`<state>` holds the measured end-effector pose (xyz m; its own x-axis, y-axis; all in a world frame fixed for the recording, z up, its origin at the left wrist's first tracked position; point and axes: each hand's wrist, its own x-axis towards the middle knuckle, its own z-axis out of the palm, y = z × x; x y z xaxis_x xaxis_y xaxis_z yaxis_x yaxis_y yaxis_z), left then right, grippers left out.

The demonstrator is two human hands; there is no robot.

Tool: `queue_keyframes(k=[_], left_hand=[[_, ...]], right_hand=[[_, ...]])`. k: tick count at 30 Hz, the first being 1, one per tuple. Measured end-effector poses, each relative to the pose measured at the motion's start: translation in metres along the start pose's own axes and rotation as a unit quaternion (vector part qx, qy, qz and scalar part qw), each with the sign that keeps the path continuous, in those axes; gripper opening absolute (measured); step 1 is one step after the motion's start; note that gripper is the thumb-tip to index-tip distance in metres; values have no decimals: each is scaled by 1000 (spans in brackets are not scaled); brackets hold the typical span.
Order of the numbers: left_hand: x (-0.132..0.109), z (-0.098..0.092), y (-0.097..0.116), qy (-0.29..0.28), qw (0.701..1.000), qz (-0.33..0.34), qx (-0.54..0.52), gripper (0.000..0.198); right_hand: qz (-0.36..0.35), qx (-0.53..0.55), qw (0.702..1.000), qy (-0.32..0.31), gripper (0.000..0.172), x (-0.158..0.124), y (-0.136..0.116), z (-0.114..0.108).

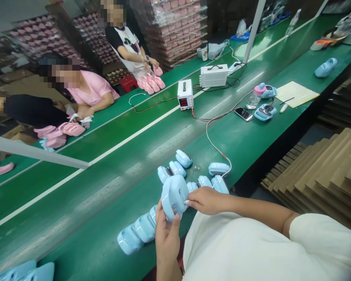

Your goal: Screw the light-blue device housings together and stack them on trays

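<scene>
My left hand (167,234) is wrapped round a glossy light-blue plastic housing (175,195), tilted up, with a small dark slot in its face. Finger and thumb of my right hand (206,200) pinch a small white plug (187,202) against the lower right side of the housing. Whether its tip sits inside an opening cannot be made out. A white cable (219,150) loops down behind my right hand. More light-blue housings (144,228) stand in a row beside my left hand, and others (183,158) are grouped beyond the held one.
A white power supply (185,95) with a red display stands on the green bench (105,199), wired to the cable. Small metal parts (197,168), a phone (243,114), a bottle (253,99) and paper (297,94) lie about. Across the bench, several people handle pink housings (151,83). Cardboard (324,168) is stacked right.
</scene>
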<state>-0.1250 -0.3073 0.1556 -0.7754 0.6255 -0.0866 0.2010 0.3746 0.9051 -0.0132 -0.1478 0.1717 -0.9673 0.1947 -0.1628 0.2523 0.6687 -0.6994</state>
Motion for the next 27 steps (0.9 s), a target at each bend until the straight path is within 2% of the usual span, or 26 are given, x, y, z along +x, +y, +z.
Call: queue_keyframes(k=[3,7,12,15,23,27], left_hand=[[-1,1,0,-48,998,26,-29,29],[-3,1,4,-67,997,33,27,30],[-3,1,12,-42,993,24,104,32],[0,3,12,-33,990,6,139,35],[3,6,-13,-36,995,-11,90,26],[9,-2,-30,-23,995,-15,95,29]], right_hand=[[17,-38,999,-23,31,-5,-4,-8],[10,-69,996,-60,27,-8,-8,-13],[38,-43,998,5,28,-5,-12,-2],[51,-46,997,17,29,-2,-11,2],[61,-57,996,22,29,8,-2,10],[83,-43,995,30,29,10,7,10]])
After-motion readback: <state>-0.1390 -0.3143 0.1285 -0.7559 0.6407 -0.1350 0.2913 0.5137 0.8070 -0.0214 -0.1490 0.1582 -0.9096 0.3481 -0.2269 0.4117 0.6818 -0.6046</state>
